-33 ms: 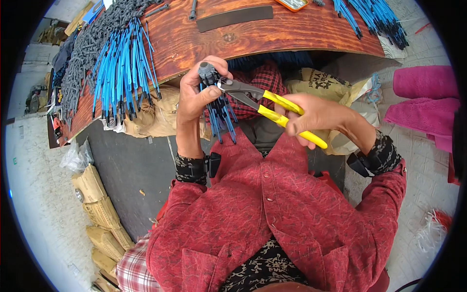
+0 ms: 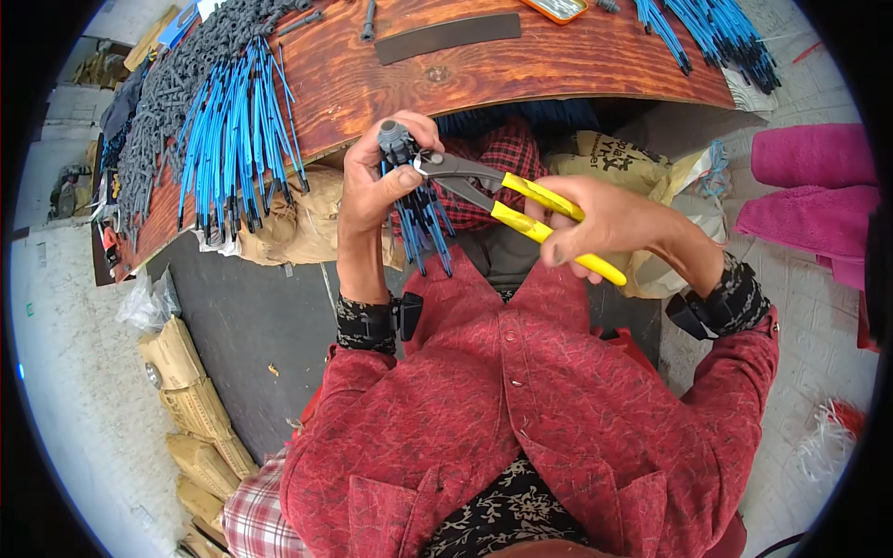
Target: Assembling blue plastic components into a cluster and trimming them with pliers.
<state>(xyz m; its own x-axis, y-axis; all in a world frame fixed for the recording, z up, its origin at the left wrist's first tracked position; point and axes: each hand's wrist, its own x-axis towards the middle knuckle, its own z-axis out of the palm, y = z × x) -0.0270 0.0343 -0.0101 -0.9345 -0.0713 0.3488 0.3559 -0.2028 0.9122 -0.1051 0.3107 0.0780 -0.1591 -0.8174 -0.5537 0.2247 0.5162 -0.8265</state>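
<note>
My left hand (image 2: 374, 181) is wrapped round a grey knobbed fitting (image 2: 394, 138), from which several thin blue rods with black ends (image 2: 426, 228) hang down toward my lap. My right hand (image 2: 595, 223) grips yellow-handled pliers (image 2: 551, 216), its fingers round both handles. The dark metal jaws of the pliers meet the bundle just below the fitting, beside my left thumb. What exactly lies between the jaws is too small to tell.
The wooden table (image 2: 335, 102) carries a heap of grey fittings (image 2: 172, 102), blue rods (image 2: 233, 139) at left, more blue rods (image 2: 716, 42) at right, a dark flat strip (image 2: 448, 37) and an orange-rimmed tin (image 2: 558, 7). Sacks (image 2: 614, 166) stand beneath; pink towelling (image 2: 809, 219) is at right.
</note>
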